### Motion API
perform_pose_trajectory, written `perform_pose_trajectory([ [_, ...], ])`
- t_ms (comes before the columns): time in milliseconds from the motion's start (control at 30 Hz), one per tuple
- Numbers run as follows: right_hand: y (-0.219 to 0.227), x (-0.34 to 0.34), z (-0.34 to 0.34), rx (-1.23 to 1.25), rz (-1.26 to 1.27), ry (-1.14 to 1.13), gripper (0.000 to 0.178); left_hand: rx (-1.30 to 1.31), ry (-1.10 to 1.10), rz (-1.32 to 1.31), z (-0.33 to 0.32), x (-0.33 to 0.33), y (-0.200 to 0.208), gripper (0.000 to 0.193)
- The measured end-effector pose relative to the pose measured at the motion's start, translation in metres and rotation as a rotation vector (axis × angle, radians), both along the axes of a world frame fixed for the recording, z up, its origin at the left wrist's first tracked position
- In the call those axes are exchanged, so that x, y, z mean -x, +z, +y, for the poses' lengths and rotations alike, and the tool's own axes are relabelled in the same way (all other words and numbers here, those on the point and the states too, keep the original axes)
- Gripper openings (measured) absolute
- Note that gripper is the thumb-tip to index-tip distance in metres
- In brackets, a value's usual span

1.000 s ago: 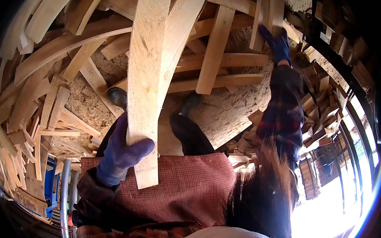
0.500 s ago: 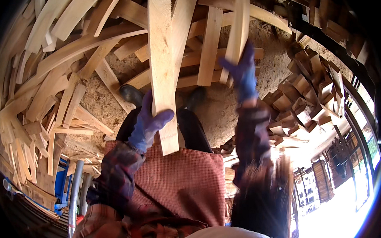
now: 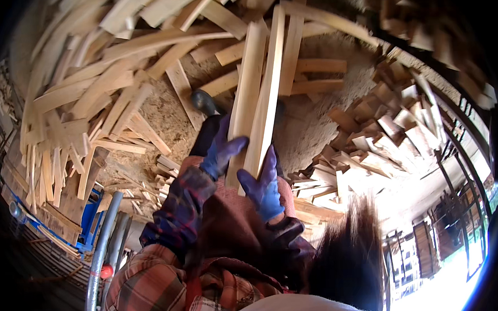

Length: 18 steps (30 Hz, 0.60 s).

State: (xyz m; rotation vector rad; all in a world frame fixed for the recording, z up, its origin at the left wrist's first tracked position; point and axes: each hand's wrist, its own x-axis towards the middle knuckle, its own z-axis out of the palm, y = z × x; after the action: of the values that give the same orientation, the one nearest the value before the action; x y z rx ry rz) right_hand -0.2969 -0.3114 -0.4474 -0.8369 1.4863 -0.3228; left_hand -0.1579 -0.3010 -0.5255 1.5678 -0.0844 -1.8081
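Long, pale, flat wooden board [image 3: 249,94] extends beyond the red checked cloth apron [image 3: 229,220], gripped by the purple-gloved left hand [image 3: 223,152]; the purple-gloved right hand [image 3: 263,187] clasps a second pale wooden board [image 3: 269,99]. Loosened fingers might let either slip.

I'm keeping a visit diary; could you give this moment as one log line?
Left hand: gripping pale board; right hand: gripping another board; hands: gloved, close together; around: loose boards

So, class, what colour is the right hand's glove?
The right glove is purple and blue, clearest in the head view.
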Motion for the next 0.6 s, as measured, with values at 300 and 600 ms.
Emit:
perform_pose_trajectory([
  [300,0.275,-0.027,-0.037,0.230,-0.198,0.252,0.092,0.256,0.255,-0.126,-0.015,-0.053,0.304,0.065],
  [600,0.537,-0.070,-0.161,1.316,-0.434,0.299,0.087,1.169,0.281,-0.445,-0.159,-0.086,0.656,0.080],
])
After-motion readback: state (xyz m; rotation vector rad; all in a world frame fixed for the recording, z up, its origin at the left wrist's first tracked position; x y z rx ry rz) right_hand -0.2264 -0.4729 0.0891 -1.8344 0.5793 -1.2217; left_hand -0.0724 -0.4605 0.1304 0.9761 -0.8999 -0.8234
